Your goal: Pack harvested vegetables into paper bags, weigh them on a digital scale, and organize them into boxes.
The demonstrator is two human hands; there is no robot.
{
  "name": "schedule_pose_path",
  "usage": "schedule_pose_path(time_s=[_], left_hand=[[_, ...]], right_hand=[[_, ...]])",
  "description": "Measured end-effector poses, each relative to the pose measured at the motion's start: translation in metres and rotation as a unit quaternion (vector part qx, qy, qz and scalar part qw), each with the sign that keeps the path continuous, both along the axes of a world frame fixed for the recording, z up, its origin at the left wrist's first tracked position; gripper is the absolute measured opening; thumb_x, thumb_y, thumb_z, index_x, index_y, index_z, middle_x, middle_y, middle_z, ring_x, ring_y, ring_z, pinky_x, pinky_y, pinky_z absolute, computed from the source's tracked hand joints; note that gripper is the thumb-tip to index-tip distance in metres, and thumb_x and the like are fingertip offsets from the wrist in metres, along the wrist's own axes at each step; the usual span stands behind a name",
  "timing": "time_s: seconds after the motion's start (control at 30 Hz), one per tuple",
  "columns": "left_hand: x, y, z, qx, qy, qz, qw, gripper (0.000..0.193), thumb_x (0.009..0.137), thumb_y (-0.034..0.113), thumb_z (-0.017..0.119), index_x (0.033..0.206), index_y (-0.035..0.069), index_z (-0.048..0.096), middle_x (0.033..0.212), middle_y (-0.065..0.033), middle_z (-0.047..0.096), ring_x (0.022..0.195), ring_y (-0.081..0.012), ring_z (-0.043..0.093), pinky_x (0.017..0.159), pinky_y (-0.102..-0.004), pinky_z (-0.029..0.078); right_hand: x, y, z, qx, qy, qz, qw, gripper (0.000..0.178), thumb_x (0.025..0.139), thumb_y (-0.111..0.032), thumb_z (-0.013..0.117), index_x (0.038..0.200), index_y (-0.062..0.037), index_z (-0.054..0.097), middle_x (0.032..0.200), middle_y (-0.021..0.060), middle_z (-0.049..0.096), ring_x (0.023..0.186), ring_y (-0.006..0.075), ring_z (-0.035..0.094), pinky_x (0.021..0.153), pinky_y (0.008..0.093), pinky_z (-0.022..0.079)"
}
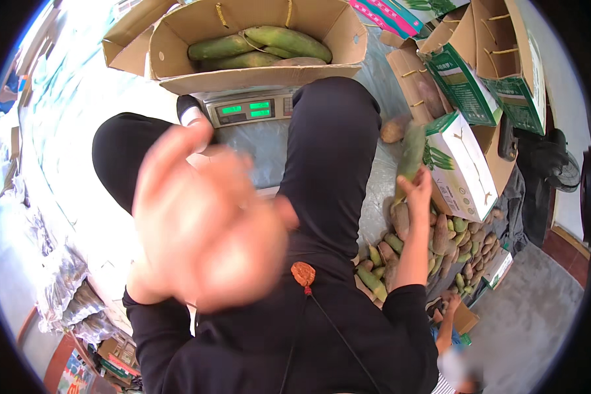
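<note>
My right hand (416,189) reaches out to the right and grips the lower end of a long green radish (412,152), which stands nearly upright beside a white and green carton. Close to the camera my left hand (210,220) is raised over my lap, smeared by motion; its fingers are too blurred to read. Ahead of my knees, an open cardboard box (259,77) holds several large green radishes (289,41). A scale (246,110) with a lit green display shows at the near side of the box, between my legs.
To the right lies a pile of green and brownish radishes (443,240). Beyond it stand the white and green carton (458,167) and open green cartons (463,82). Another person's arm (448,322) shows at lower right. Plastic-wrapped bundles (65,289) lie at left.
</note>
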State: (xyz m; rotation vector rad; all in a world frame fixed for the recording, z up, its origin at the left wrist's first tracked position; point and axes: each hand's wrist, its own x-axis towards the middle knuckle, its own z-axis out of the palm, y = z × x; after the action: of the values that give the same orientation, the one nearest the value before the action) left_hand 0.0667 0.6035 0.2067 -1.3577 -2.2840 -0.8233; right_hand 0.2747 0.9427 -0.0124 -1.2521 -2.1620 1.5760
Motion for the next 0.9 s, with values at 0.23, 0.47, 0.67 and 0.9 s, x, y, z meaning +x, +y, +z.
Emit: schedule_pose_path(time_s=[0.23,0.47,0.67,0.9], left_hand=[[-0.101,-0.035,-0.079,-0.123,-0.147,0.177,0.965,0.05,0.076,0.013,0.069,0.123,0.011,0.053,0.122,-0.0101,0.054,0.115,-0.033,0.049,0.097,-0.0462,0.039],[-0.115,-0.041,-0.124,-0.334,-0.153,0.25,0.896,0.071,0.075,0.016,0.072,0.138,0.018,0.039,0.142,-0.0111,0.039,0.134,-0.0396,0.029,0.107,-0.0541,0.026],[-0.117,-0.036,-0.13,-0.342,-0.118,0.259,0.895,0.068,0.075,0.02,0.073,0.136,0.019,0.043,0.139,-0.0112,0.042,0.132,-0.0404,0.032,0.106,-0.0551,0.028],[-0.118,-0.04,-0.134,-0.333,-0.108,0.252,0.902,0.065,0.075,0.021,0.073,0.135,0.019,0.045,0.138,-0.0113,0.044,0.132,-0.0392,0.032,0.106,-0.0561,0.029]], right_hand=[[-0.139,0.02,0.113,0.237,0.062,0.199,0.949,0.059,0.068,-0.008,0.072,0.121,-0.0004,0.047,0.11,0.0121,0.059,0.103,0.0228,0.055,0.091,0.0331,0.042],[-0.262,-0.036,0.142,0.401,0.097,0.371,0.832,0.053,0.071,-0.013,0.071,0.12,-0.0049,0.053,0.11,0.0118,0.062,0.107,0.0232,0.057,0.091,0.034,0.043],[-0.318,-0.096,0.133,0.377,0.035,0.448,0.81,0.061,0.07,-0.022,0.074,0.124,-0.0068,0.049,0.111,0.0183,0.057,0.108,0.0348,0.053,0.093,0.0394,0.043],[-0.284,-0.045,0.105,0.186,0.187,0.317,0.911,0.043,0.078,-0.012,0.068,0.118,-0.0042,0.055,0.113,0.0104,0.062,0.107,0.0204,0.058,0.091,0.0322,0.045]])
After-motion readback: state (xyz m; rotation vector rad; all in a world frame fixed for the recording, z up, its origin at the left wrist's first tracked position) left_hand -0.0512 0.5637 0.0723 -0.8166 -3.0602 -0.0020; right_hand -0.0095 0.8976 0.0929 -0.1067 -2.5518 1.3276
